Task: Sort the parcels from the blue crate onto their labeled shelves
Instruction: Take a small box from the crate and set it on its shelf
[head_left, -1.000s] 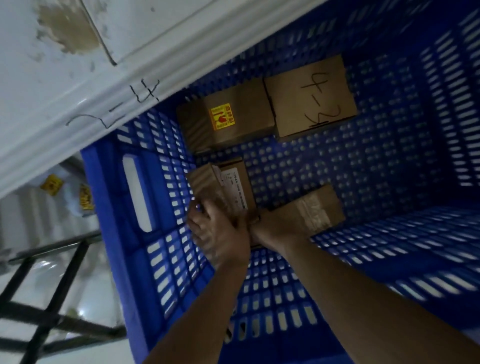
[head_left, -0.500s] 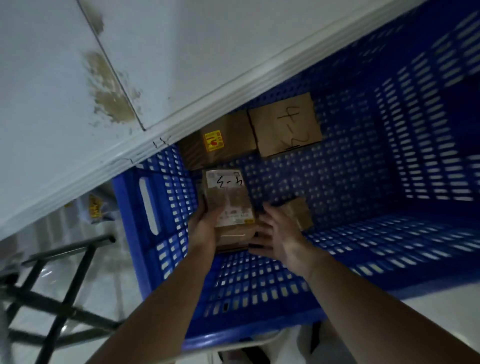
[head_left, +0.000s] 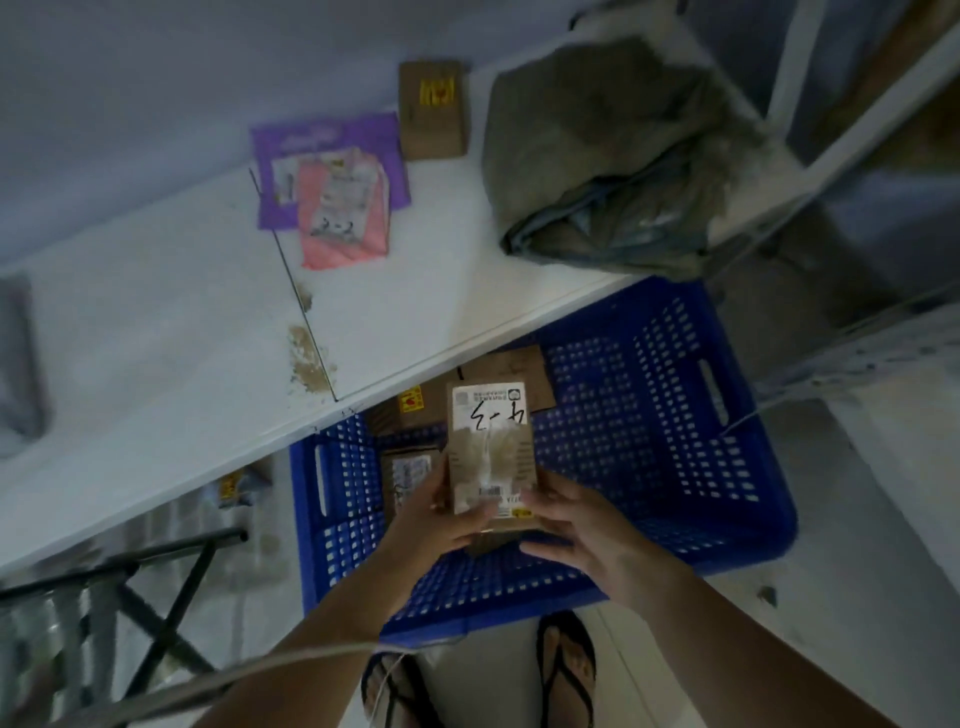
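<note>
Sandals on my feet stand just short of the blue crate; over it both my hands hold one brown parcel upright, my left hand gripping its lower left edge with the thumb on the front, my right hand curled round its lower right corner. Beneath it three more boxes lie in the crate's far-left part; beyond, the white shelf overhangs the crate's far rim and bears a purple mailer, a pink mailer lying on it, a small brown box and a crumpled grey-green bag.
</note>
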